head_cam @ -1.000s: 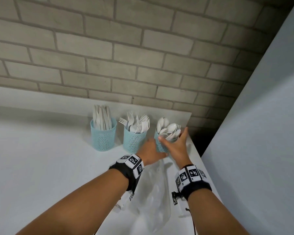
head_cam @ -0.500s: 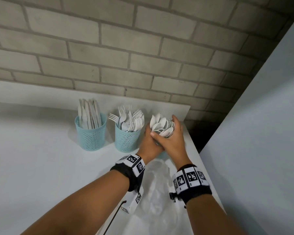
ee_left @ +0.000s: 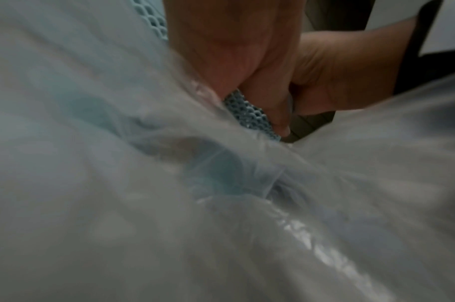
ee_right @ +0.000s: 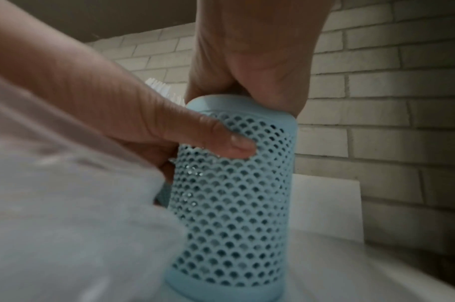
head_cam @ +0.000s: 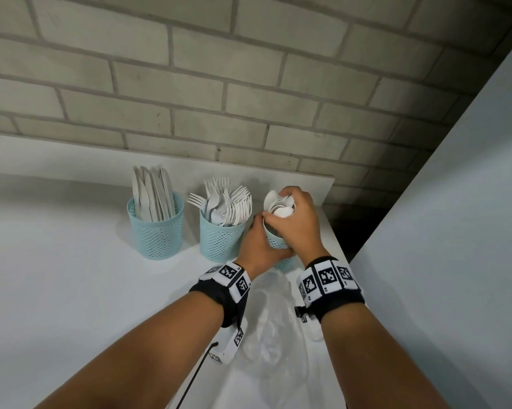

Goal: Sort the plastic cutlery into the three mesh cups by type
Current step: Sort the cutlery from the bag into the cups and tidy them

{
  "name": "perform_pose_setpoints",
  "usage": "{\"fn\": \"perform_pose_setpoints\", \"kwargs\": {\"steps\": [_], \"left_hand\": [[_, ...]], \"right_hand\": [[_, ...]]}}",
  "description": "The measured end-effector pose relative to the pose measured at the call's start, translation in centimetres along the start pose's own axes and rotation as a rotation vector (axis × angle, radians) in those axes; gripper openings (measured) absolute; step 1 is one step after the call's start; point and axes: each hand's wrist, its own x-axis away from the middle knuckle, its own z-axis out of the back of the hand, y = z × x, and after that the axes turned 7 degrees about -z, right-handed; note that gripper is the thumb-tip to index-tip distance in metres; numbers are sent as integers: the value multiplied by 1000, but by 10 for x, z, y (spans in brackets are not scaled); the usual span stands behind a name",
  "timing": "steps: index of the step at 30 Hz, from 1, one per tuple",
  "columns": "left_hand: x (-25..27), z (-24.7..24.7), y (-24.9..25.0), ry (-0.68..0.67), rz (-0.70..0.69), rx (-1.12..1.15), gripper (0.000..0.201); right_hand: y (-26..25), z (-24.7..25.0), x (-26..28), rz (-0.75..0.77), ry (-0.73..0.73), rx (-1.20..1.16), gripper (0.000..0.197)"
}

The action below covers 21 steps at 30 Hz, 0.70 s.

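Note:
Three light-blue mesh cups stand in a row on the white table point(head_cam: 57, 276). The knife cup point(head_cam: 157, 231) is at the left and the fork cup point(head_cam: 221, 242) in the middle. My left hand point(head_cam: 259, 231) wraps round the side of the spoon cup point(head_cam: 275, 242) at the right. In the right wrist view its thumb presses the cup's point(ee_right: 234, 194) mesh. My right hand point(head_cam: 281, 208) sits on top of that cup, its fingers curled over the bunch of white spoons point(head_cam: 274, 202). The left wrist view shows only a strip of the cup point(ee_left: 249, 116) between my fingers.
A crumpled clear plastic bag point(head_cam: 272, 320) lies on the table just in front of the spoon cup and fills most of the left wrist view. A brick wall point(head_cam: 249, 84) backs the table. The table's right edge and a grey panel point(head_cam: 455, 231) are close beside the spoon cup.
My right hand has moved from the spoon cup's right side onto its top and closed over the spoons. My left hand has stayed on the cup.

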Motion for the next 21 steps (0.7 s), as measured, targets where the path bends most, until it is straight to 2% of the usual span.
{"fn": "perform_pose_setpoints", "kwargs": {"steps": [3, 5, 9, 11, 13, 15, 18, 21], "left_hand": [[0, -1, -1, -5, 7, 21, 93], [-1, -1, -2, -9, 15, 6, 93], [0, -1, -3, -23, 20, 30, 96], [1, -2, -3, -26, 16, 50, 103], [0, -2, -4, -26, 22, 29, 104], [-1, -1, -6, -26, 33, 16, 96], [-1, -2, -8, -20, 41, 39, 95], [0, -4, -10, -9, 45, 57, 91]], "right_hand": [[2, 7, 0, -70, 116, -217, 50], [3, 13, 0, -88, 118, -336, 56], [10, 19, 4, -171, 2, -351, 79], [12, 22, 6, -251, -136, -375, 94], [17, 22, 7, -270, -279, -338, 101], [19, 22, 9, -254, -332, -206, 110], [15, 15, 11, -219, -251, 58, 127], [6, 7, 10, -190, -135, 52, 128]]}}
